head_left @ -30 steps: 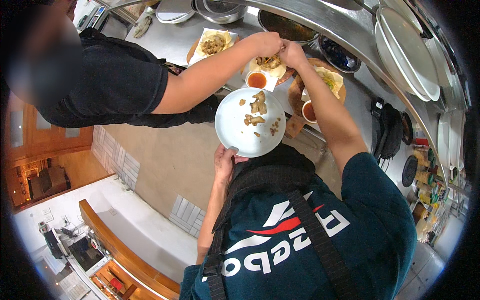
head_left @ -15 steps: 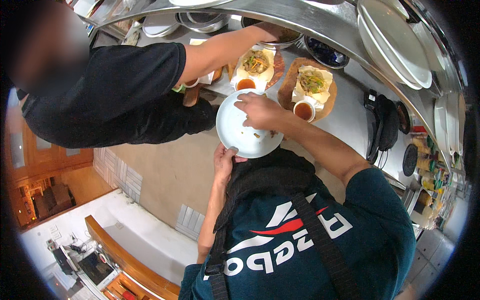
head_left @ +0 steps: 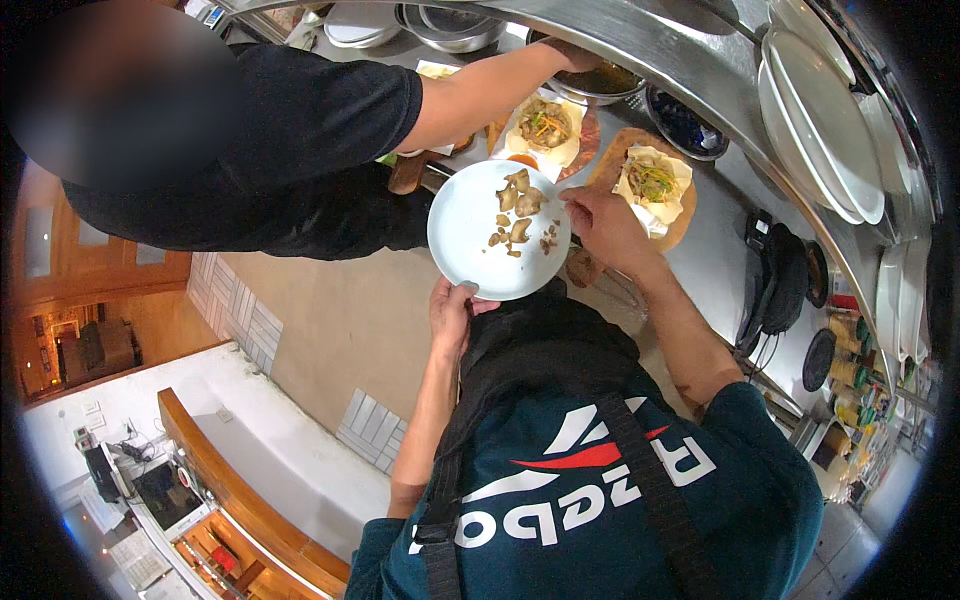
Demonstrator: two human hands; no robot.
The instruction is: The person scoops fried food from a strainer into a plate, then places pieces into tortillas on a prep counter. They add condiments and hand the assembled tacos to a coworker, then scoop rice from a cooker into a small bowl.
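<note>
My left hand (head_left: 460, 308) grips the near rim of a round white plate (head_left: 455, 235), thumb on top, and holds it up in front of me. On the plate lie several pale brown pieces of food (head_left: 527, 203), large ones and small crumbs, mostly toward its right side. My right hand (head_left: 612, 228) is at the plate's right rim with its fingers drawn together; whether they pinch a morsel or the rim itself is not visible. Beyond the plate, two paper-lined servings of shredded vegetables stand on wooden boards, the left serving (head_left: 545, 125) and the right serving (head_left: 655, 182).
A co-worker in a black shirt (head_left: 330, 105) stands at left, one arm stretched over the counter to a metal bowl (head_left: 605, 85). A steel shelf (head_left: 640, 55) with white oval plates (head_left: 820, 130) overhangs the counter. A dark bowl (head_left: 685, 125) sits beneath it.
My right hand has moved right, from over the plate to its rim, uncovering the food pieces. The view has shifted slightly; my left hand still holds the plate.
</note>
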